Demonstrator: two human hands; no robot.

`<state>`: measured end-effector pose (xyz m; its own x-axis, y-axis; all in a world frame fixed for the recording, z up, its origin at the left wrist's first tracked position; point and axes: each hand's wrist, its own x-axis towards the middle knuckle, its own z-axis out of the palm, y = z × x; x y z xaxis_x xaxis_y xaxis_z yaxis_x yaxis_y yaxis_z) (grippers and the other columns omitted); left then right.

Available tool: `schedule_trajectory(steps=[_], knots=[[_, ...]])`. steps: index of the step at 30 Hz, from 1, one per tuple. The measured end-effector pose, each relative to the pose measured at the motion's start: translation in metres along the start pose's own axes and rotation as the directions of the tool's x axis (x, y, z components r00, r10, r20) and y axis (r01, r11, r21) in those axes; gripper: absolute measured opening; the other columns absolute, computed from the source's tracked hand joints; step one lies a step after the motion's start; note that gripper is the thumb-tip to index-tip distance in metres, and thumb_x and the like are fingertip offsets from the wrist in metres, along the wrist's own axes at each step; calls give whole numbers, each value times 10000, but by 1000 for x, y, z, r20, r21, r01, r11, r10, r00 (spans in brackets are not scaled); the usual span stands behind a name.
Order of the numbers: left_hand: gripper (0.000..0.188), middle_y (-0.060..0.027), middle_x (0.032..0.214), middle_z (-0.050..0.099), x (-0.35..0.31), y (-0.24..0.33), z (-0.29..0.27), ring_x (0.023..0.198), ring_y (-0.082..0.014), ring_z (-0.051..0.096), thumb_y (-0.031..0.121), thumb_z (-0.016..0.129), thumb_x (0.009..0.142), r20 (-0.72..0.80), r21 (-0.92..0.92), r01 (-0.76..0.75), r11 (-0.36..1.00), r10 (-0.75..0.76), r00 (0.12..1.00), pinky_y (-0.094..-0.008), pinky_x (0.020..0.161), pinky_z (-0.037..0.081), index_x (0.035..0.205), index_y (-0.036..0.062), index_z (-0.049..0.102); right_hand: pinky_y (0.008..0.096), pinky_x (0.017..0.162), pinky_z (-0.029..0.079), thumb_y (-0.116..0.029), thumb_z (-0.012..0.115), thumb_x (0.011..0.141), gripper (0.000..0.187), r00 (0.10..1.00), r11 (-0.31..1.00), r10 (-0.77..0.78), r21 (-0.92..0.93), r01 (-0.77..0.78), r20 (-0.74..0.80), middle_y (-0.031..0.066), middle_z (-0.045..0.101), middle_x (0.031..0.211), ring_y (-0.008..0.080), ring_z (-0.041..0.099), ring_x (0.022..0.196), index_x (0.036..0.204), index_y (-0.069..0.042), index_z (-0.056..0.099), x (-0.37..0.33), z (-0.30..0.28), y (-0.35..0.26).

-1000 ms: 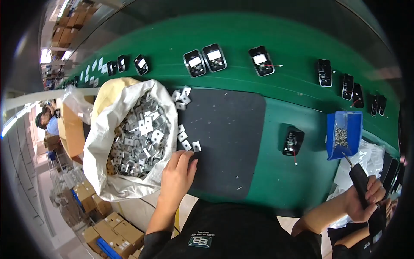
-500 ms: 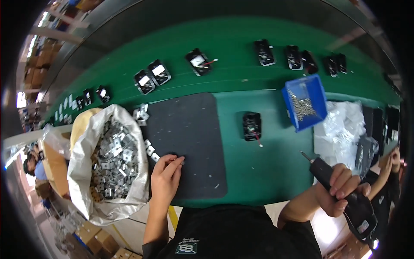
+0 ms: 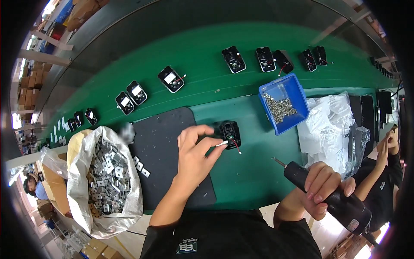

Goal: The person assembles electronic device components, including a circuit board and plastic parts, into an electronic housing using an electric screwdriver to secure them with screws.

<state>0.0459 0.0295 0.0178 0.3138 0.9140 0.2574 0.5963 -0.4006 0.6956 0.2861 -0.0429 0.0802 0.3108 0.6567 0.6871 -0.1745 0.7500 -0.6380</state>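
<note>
Left hand (image 3: 196, 151): thumb and finger pinched on small pale plate (image 3: 222, 143), at black housing (image 3: 233, 128) on green mat (image 3: 254, 168); contact unclear. Right hand (image 3: 321, 185) wrapped round black screwdriver (image 3: 296, 173). White sack (image 3: 77, 190): heaped metal plates (image 3: 110, 172). Blue bin (image 3: 288, 90): loose screws (image 3: 280, 108).

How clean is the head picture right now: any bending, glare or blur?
All head view: the green belt bows into an arc; the plastic bags at right catch pale glare; a pale patch beside the white sack is smeared; the right hand and its powered driver look fairly crisp.
</note>
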Motion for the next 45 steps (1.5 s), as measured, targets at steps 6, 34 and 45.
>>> schedule_trajectory(steps=[6,34,45], knots=[[167,-17,1176,590,13,-8,23,1112,-251,503,149,810,679,46,16,-37,999,36,998,-416,929,315,808,133,704,206,491,482,-116,768,783,500,999,999,43,9,-43,-1,-13,611,687,100,588,550,1168,-160,450,3,-3,6],[423,-67,933,681,-9,18,-4,816,-224,641,179,834,656,150,-384,-176,906,250,957,-339,747,455,1029,61,674,243,557,528,-53,698,818,482,981,959,78,257,-123,176,3,612,730,121,623,575,1193,-167,417,10,22,2],[187,-76,832,718,-30,22,8,646,-169,632,115,770,762,-20,-638,-268,722,332,943,-295,591,419,902,14,700,258,569,552,-41,707,817,465,980,914,42,388,-116,195,22,616,712,136,637,599,1179,-154,438,6,39,-6]])
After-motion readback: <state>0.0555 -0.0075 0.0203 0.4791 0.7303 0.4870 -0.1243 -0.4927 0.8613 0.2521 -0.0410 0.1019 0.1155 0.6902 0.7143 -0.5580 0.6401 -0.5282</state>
